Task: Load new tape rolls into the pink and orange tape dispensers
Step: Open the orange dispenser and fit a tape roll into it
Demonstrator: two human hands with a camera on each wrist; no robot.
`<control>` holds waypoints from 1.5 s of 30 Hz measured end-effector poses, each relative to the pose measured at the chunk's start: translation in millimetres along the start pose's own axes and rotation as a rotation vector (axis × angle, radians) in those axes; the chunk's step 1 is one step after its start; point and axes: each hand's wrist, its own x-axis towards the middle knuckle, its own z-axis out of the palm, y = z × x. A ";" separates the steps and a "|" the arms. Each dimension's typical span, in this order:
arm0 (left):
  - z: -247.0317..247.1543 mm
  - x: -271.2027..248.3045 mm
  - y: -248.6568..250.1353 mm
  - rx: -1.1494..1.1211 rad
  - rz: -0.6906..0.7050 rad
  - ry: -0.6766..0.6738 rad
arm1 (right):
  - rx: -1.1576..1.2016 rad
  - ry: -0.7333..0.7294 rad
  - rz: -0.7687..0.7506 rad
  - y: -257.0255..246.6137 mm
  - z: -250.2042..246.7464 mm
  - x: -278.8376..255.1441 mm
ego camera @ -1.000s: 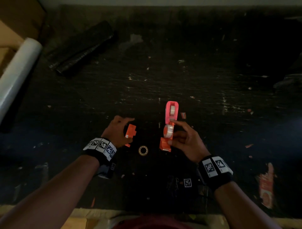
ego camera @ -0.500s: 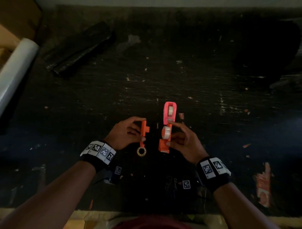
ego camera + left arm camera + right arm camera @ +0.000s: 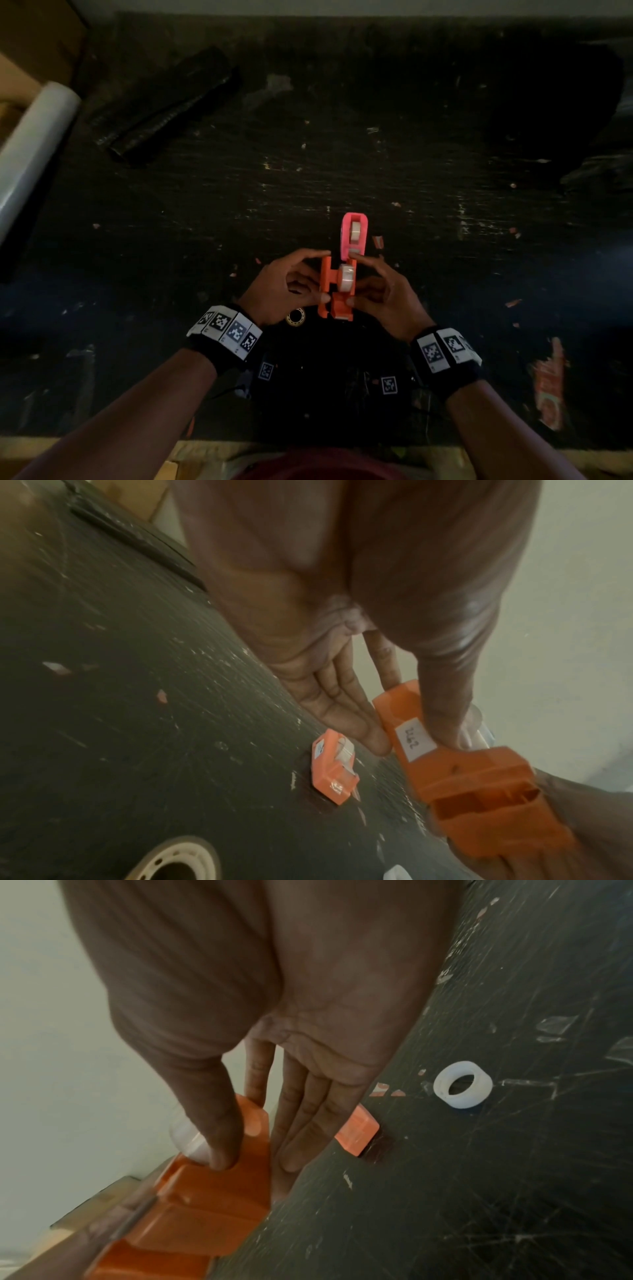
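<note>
Now both hands pinch the orange dispenser halves together; uneven pressure could misalign them, popping the tape roll free.

Orange dispenser held open (roll seated).

Head view looks steeply down on table; both wrist views sit close along palms, sharing orange dispenser.

The head view is dim and underexposed, darkening toward its curved edges. Both wrist views are brighter, evenly lit, softly blurred near the lens, with a pale, hazy background beyond the fingers.
</note>
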 end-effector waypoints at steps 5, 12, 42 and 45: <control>-0.3 2.6 -1.7 0.014 0.008 0.005 | -0.010 0.027 -0.018 0.9 1.8 0.1; -2.1 4.8 -4.5 0.016 0.000 -0.029 | -0.006 0.046 -0.017 2.0 3.5 -0.7; -34.6 61.4 -27.4 0.174 -0.031 0.029 | -0.649 -0.079 0.063 -21.8 11.5 85.6; -45.1 82.4 -36.7 0.258 -0.028 0.042 | -0.963 -0.026 -0.052 -22.7 12.0 107.7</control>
